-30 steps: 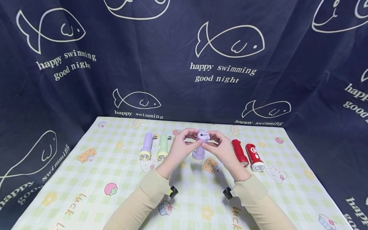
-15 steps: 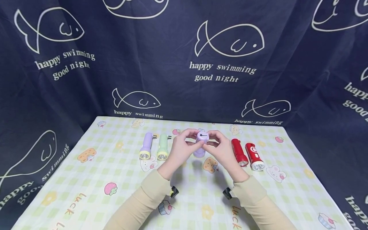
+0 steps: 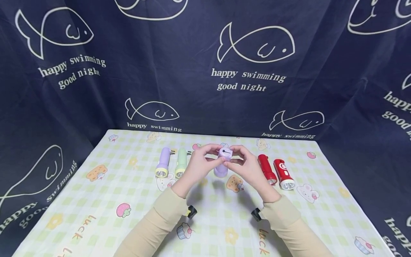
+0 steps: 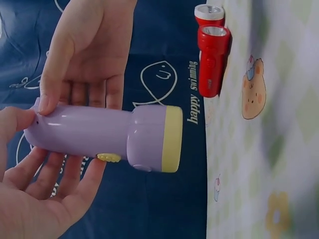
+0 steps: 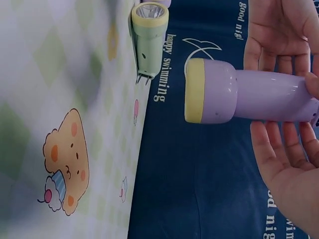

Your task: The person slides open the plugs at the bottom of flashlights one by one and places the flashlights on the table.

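Observation:
A light purple flashlight (image 3: 221, 171) with a yellow rim is held up over the table, its lamp end down and its tail end up. My left hand (image 3: 205, 160) grips it from the left near the tail, with the thumb on the near side. From the right, my right hand (image 3: 246, 163) holds the same end, and the two thumbs nearly meet. In the left wrist view a yellow switch (image 4: 108, 157) shows on the flashlight's side. The right wrist view shows the yellow rim (image 5: 195, 90) well away from the tablecloth. The lamp face is hidden.
Left of the hands lie another purple flashlight (image 3: 164, 160) and a green flashlight (image 3: 181, 160), both with plug prongs. On the right are a red flashlight (image 3: 267, 170) and a red one with a white rim (image 3: 284, 175). A dark fish-print curtain (image 3: 199, 71) hangs behind the checked tablecloth (image 3: 106, 200).
The held purple flashlight tilts slightly in the hands, its lamp end moving up and then back down a little. Both hands keep their grip; the other flashlights stay in place.

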`<state>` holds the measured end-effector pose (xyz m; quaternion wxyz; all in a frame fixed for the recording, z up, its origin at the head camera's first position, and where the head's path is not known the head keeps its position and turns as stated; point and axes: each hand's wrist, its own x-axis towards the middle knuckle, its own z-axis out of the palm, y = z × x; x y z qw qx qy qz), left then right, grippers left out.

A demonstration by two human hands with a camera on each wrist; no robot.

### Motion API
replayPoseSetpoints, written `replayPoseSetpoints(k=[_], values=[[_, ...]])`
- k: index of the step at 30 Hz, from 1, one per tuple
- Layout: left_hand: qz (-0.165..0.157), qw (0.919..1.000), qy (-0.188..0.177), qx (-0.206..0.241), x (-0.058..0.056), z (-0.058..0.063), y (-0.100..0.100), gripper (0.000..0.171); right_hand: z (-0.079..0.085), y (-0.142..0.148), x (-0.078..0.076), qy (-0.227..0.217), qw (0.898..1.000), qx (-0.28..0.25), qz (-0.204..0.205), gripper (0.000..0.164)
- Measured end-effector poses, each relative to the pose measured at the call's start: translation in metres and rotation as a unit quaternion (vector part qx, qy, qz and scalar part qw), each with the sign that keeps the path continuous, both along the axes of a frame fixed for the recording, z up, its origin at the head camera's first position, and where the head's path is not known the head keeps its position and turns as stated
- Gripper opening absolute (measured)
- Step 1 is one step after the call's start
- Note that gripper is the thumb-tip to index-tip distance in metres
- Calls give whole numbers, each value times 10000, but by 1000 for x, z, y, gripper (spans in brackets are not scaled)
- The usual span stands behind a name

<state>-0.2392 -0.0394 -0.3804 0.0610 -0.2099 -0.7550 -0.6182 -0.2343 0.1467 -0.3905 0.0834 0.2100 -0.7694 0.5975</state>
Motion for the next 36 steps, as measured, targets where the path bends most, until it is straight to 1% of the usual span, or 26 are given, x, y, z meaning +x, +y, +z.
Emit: replayPoseSetpoints(k=[3, 7, 9, 15, 25, 30, 34, 36], values=[[-142, 9999, -44, -58, -1, 0, -2, 33, 12, -3, 7, -133, 9999, 65, 40, 44], [-243, 9995, -162, -83, 0, 0, -3, 33, 28, -8, 17, -212, 9996, 168, 117, 43], [-231, 9995, -183, -117, 0, -2, -3, 32, 31, -8, 18, -179, 9994, 249, 160, 42], [-139, 9995, -196, -182, 0, -4, -4, 32, 33, -7, 18, -122, 9984, 498, 227, 41], [-143, 9991, -294, -252, 2, 0, -5, 31, 28, -6, 16, -25, 9986, 457, 254, 40], [-164, 9984, -406, -353, 4, 4, -5, 31, 26, -6, 16, 63, 9987, 415, 292, 39], [-81, 9973, -548, -487, 5, 8, -5, 26, 25, -5, 16, 153, 9986, 406, 303, 39], [-108, 9968, -673, -407, 5, 11, -4, 25, 26, -5, 16, 193, 9985, 421, 307, 40]])
